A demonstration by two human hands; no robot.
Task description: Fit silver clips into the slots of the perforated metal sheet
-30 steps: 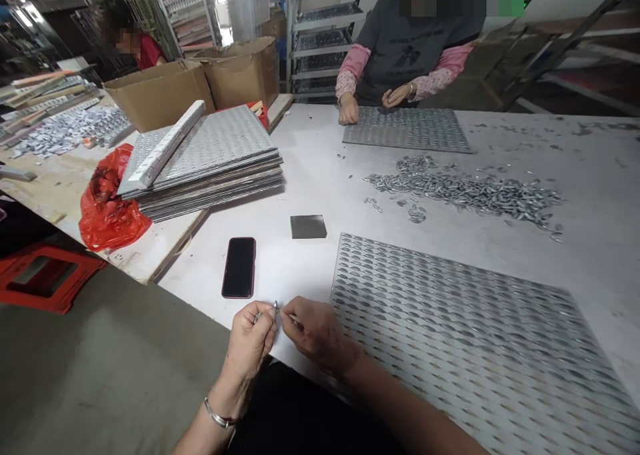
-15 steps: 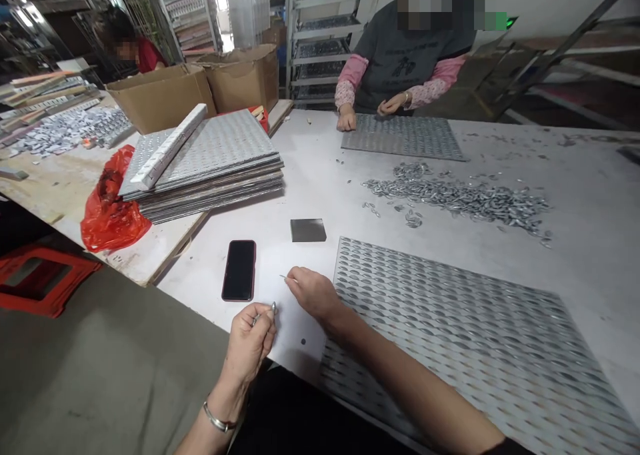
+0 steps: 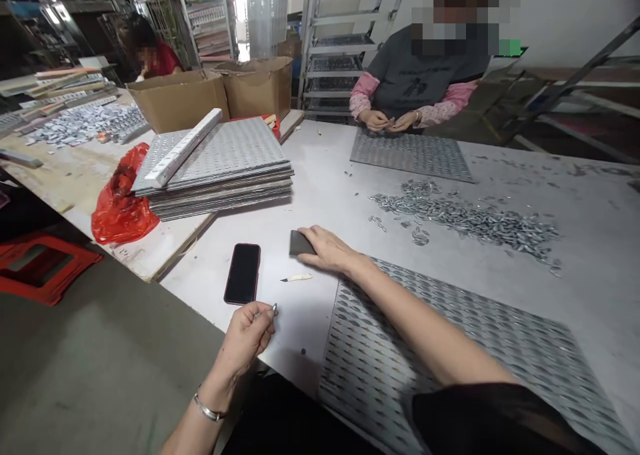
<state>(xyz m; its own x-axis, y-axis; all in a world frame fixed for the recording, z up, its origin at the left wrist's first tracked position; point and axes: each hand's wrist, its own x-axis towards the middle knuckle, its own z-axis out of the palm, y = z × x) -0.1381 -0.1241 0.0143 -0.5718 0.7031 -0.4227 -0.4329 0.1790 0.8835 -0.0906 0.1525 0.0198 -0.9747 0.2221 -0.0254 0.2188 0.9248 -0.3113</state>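
My left hand (image 3: pixel 250 329) is closed in a pinch near the table's front edge. A small silver leaf-shaped piece (image 3: pixel 275 309) pokes out between its thumb and forefinger. Farther forward, my right hand (image 3: pixel 325 247) reaches over a dark grey rectangular block (image 3: pixel 299 244), thumb on the near side and fingers along the far side. The hand covers the block's right end. Between the two hands lies a small pointed tool (image 3: pixel 297 278) with a pale handle and dark tip. Under my right forearm is a sheet (image 3: pixel 450 321) covered with rows of leaf-shaped pieces.
A phone (image 3: pixel 243 273) lies left of the tool. Loose silver pieces (image 3: pixel 470 218) are heaped beyond the sheet. Stacked sheets (image 3: pixel 220 168), a red plastic bag (image 3: pixel 123 205) and cardboard boxes (image 3: pixel 177 101) stand at left. Opposite, a co-worker (image 3: pixel 420 88) handles pieces over another sheet (image 3: pixel 413 155).
My right hand has let go of the pointed tool, now on the table, and moved forward onto the grey block. My left hand keeps its pinch. The co-worker's hands have come together.
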